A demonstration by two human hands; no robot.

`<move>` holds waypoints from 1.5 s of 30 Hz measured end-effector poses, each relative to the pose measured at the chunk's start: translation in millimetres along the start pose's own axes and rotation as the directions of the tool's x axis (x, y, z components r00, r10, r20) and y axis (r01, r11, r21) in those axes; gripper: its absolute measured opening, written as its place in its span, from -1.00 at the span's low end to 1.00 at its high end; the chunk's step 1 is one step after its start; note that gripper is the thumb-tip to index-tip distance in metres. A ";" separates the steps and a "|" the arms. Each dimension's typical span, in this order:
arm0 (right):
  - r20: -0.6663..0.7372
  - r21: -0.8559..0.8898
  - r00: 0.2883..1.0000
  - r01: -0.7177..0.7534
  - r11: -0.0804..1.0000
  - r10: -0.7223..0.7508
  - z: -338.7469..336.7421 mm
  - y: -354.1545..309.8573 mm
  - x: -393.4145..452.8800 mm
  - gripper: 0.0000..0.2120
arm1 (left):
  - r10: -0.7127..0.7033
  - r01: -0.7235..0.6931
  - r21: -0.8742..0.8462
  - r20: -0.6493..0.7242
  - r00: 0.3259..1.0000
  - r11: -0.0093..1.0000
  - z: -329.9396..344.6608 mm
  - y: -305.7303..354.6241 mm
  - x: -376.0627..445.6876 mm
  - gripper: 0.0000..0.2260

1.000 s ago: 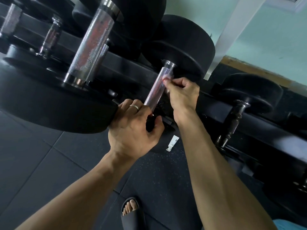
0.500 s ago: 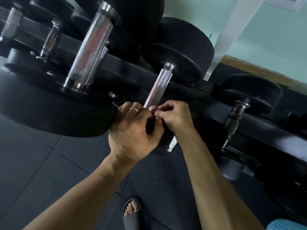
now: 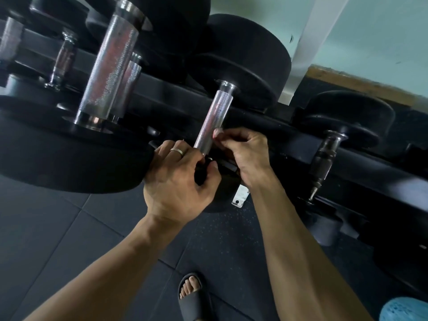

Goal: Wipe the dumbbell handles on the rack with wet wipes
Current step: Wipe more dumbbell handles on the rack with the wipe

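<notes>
A person's right hand (image 3: 243,150) pinched a barely visible wipe against the lower end of a knurled dumbbell handle (image 3: 212,119) on the rack (image 3: 361,158), while the left hand's (image 3: 179,181) grip curled around the dumbbell's near head.

Both our forearms are bare and reach up from 6 o'clock, converging near centre. Our left hand (image 3: 178,181) is seen back-up, ring (image 3: 177,151) on one finger, fingers curled over at 12 o'clock, thumb hooked round toward 3 o'clock; it grips something dark, what exactly we can't tell. Our right hand (image 3: 243,150) sits just at 2 o'clock of the left, wrist bent, fingers curled toward 9 o'clock with fingertips (image 3: 217,132) pinched together; whatever they hold is too blurred to tell. The two hands are nearly touching. Our foot (image 3: 191,289) in a slide sandal shows at 6 o'clock.
</notes>
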State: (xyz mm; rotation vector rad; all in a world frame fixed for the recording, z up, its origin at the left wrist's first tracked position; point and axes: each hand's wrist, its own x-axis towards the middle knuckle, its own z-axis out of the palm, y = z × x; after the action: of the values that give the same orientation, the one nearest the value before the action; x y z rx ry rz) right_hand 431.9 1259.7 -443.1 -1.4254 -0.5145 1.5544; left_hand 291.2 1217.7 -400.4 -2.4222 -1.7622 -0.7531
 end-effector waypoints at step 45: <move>0.316 0.661 0.947 -0.265 0.702 0.059 1.9 0.8 21.0 -0.57 | -0.040 0.040 -0.004 -0.020 0.999 0.999 0.6 2.2 -2.4 -0.73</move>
State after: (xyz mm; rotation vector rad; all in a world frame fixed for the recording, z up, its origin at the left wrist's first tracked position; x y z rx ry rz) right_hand 432.2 1277.4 -454.6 -0.6757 0.0808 1.8334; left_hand 292.9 1215.0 -401.4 -2.3795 -1.8086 -0.7833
